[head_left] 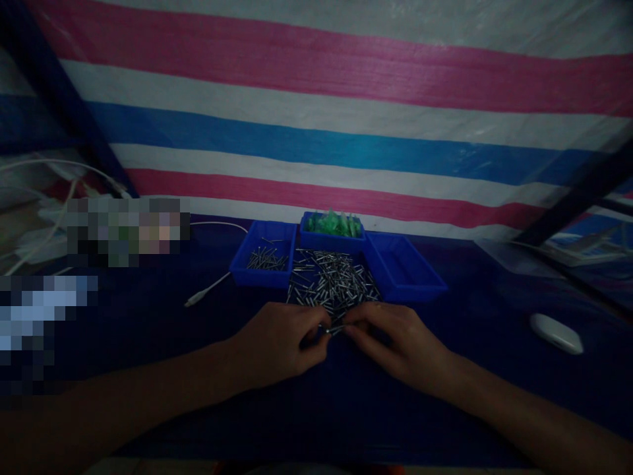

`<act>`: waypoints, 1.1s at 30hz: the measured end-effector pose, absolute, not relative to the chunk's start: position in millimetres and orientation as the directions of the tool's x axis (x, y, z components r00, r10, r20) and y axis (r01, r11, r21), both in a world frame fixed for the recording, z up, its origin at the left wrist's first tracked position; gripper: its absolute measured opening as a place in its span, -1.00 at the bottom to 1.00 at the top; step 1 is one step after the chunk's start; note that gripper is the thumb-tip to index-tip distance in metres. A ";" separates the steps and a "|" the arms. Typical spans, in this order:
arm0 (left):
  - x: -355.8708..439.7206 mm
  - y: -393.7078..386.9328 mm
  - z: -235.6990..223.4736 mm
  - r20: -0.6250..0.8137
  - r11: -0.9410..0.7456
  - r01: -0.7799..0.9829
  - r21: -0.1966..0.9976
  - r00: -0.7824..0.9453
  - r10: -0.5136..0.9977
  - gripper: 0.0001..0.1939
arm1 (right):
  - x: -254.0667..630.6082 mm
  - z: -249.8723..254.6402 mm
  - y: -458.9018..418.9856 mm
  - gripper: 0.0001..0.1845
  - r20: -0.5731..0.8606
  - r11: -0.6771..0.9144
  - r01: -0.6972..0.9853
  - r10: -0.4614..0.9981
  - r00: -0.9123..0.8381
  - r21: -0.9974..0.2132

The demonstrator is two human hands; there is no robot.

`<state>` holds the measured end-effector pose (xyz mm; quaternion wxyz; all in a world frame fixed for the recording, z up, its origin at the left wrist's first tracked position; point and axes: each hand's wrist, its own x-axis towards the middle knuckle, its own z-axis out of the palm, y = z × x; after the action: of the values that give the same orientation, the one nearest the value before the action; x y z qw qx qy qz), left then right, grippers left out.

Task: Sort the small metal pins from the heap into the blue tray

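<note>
My left hand [281, 340] is closed in a pinch, with a small shiny metal end at its fingertips. Facing it, my right hand [393, 336] pinches a slim silver rivet-like pin [336, 329] that spans the gap between the hands. Whether both hands grip one pin or two is hard to tell in the dim light. Just beyond the fingers lies a loose pile of similar metal pins [336, 277], partly hidden by my hands.
A blue bin [237, 274] with thin pins stands left of the pile. Behind it, another blue bin [333, 243] holds green plastic bags [332, 224]; a third blue bin [413, 291] is at right. A white cable [210, 289] and a white case [557, 334] lie on the blue table [336, 409].
</note>
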<state>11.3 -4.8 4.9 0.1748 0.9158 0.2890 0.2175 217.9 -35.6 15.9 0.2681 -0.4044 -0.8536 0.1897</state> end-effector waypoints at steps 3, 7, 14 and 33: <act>10.4 -4.5 5.1 0.312 -0.761 0.439 0.477 0.725 0.614 -0.94 | 217.1 17.3 -36.4 -0.87 0.337 0.610 0.573 0.788 -0.516 -0.547; 9.6 -3.5 9.2 0.365 -0.729 0.399 0.556 0.671 0.646 -0.94 | 217.6 17.0 -33.8 -0.87 0.303 0.583 0.581 0.804 -0.511 -0.568; 13.3 -7.1 7.8 0.436 -0.781 0.311 0.541 0.690 0.577 -0.90 | 212.3 9.4 -31.2 -0.83 0.219 0.577 0.535 0.779 -0.587 -0.617; -34.1 55.6 47.3 0.537 -0.546 0.766 -0.341 0.635 0.556 -0.75 | 218.5 54.4 58.9 -0.78 0.147 0.575 0.785 0.777 -0.613 0.232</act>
<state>-34.1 55.6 47.3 -0.2817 0.8591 0.3845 0.1864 218.5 58.9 54.4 0.0145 -0.4399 -0.8873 -0.1379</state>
